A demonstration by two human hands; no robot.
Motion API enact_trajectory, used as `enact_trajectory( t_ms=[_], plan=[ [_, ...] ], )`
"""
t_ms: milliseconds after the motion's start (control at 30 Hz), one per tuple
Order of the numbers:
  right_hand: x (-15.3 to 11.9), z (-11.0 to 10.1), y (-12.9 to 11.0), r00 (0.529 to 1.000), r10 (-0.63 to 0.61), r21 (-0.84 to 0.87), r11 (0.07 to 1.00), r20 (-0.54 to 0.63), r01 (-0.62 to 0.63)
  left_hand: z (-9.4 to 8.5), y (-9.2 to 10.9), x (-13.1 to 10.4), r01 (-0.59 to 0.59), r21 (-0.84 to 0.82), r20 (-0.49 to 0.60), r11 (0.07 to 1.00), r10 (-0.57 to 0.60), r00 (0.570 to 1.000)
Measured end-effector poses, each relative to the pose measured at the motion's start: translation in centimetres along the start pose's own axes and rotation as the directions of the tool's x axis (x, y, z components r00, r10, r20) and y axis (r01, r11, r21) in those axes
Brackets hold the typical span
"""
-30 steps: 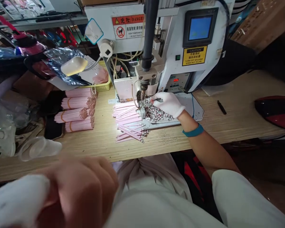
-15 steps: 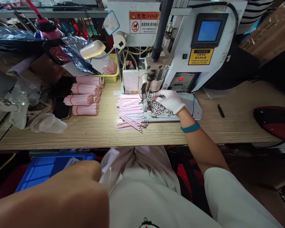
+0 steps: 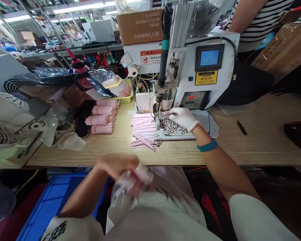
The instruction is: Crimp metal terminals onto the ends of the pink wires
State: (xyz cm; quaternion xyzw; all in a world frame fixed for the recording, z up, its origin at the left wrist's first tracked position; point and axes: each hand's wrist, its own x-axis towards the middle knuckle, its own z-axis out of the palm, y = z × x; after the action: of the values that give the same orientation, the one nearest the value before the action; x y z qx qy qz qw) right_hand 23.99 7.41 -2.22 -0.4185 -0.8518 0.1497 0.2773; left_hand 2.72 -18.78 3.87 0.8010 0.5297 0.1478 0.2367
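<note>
Behind pink bundles, a yellow basket holds something pink.

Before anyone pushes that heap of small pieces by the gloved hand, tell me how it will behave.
The heap of small pieces would probably scatter rather than slide together, since nothing visible binds it. Resistance should be slight, as the pieces are tiny.

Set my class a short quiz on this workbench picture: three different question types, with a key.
1. True or false: the left hand is pressing the blue screen.
2. Which lies nearest the right hand? A) the black pen; B) the pile of small pieces; C) the plastic cup.
3. Fill in: in the picture, the pink bundles lie ____ of that pile.
Key: 1. False, the left hand is low in the picture; 2. B; 3. left.
</note>
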Motion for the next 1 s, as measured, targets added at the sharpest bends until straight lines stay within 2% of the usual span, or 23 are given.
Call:
enact_trajectory(
  t_ms=[100,200,333,500,633,800,900,1000],
  plan=[
    [0.1,0.2,0.3,1.0,-0.008,-0.014,1.0,0.009,0.008,0.5,-4.9,6.4,0.023,0.231,-0.026,0.973,-0.018,1.0],
    [0.1,0.2,0.4,1.0,-0.001,-0.023,1.0,0.019,0.001,2.0,-7.1,8.9,0.064,0.457,-0.104,0.887,-0.018,0.994],
    [0.1,0.2,0.3,0.999,0.014,-0.025,1.0,0.033,-0.013,2.8,-6.3,8.5,0.049,0.462,-0.063,0.885,-0.022,0.998],
    [0.1,0.2,0.3,0.999,0.02,-0.032,0.999,0.036,-0.018,2.6,-6.2,9.0,0.127,0.427,-0.177,0.895,-0.056,0.983],
    [0.0,0.0,0.4,0.998,0.009,-0.023,1.0,0.055,-0.008,2.1,-7.3,10.0,0.121,0.402,-0.093,0.908,-0.091,0.991],
    [0.0,0.1,0.5,0.999,0.002,-0.046,0.999,0.054,0.001,1.3,-8.4,12.4,0.12,0.421,-0.137,0.899,-0.067,0.988],
    [0.0,0.0,0.4,0.999,0.021,-0.019,1.0,0.044,-0.021,0.8,-8.5,14.0,0.069,0.447,-0.071,0.892,-0.042,0.997],
    [0.0,-1.0,0.0,0.999,0.051,0.05,0.997,-0.007,-0.051,0.3,-8.6,14.6,0.028,0.514,-0.037,0.857,-0.01,0.999]
  ],
)
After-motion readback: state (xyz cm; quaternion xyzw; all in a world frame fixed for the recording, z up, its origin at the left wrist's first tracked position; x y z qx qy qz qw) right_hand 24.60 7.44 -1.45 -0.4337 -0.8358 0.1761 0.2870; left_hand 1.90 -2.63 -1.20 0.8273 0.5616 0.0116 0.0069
